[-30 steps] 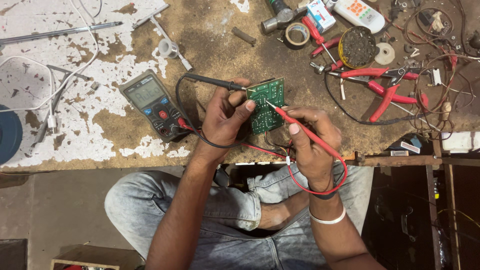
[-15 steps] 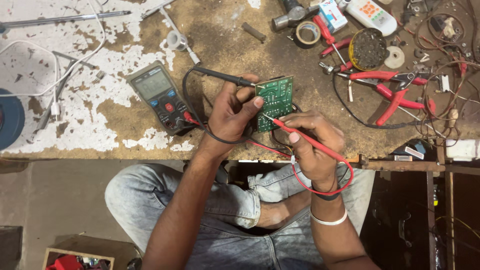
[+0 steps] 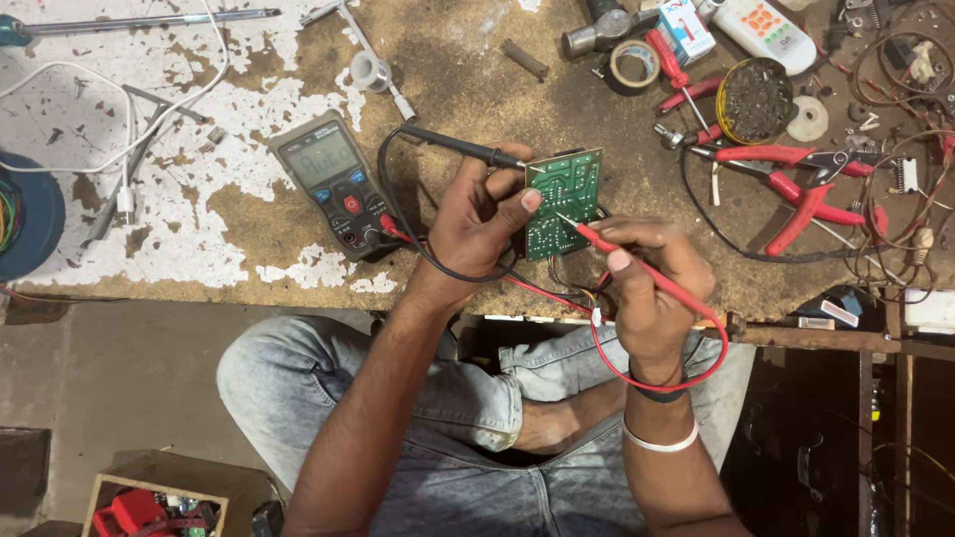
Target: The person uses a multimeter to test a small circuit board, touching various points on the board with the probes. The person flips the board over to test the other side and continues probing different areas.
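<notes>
Head view. I see the green circuit board (image 3: 564, 202) held at the near edge of the counter (image 3: 259, 234), propped nearly on edge with its track side turned up toward the camera, so the solder points face me and can be reached from both sides.

My left hand (image 3: 484, 221) does two jobs. Its fingers (image 3: 510, 207) are clamped around the board's left edge to steady it, and the same grip pins the black probe (image 3: 463, 149), whose tip meets the board at its upper left corner. This frees the other hand for placement only.

My right hand (image 3: 647, 283) holds the red probe (image 3: 637, 268) pen-fashion, fingers closed on its shaft, tip angled down onto the middle of the board. The pen grip suits a precise touch on a small pad.

The multimeter (image 3: 334, 184) lies flat just left of the board, screen up and tilted toward me, readable without moving the head. Both leads run back to its lower sockets; the red lead (image 3: 686, 373) loops slack below the right wrist, well clear of the board.

Red pliers (image 3: 796, 184), a tape roll (image 3: 635, 65) and a round tin (image 3: 756, 99) lie to the right, well apart from the work.
</notes>
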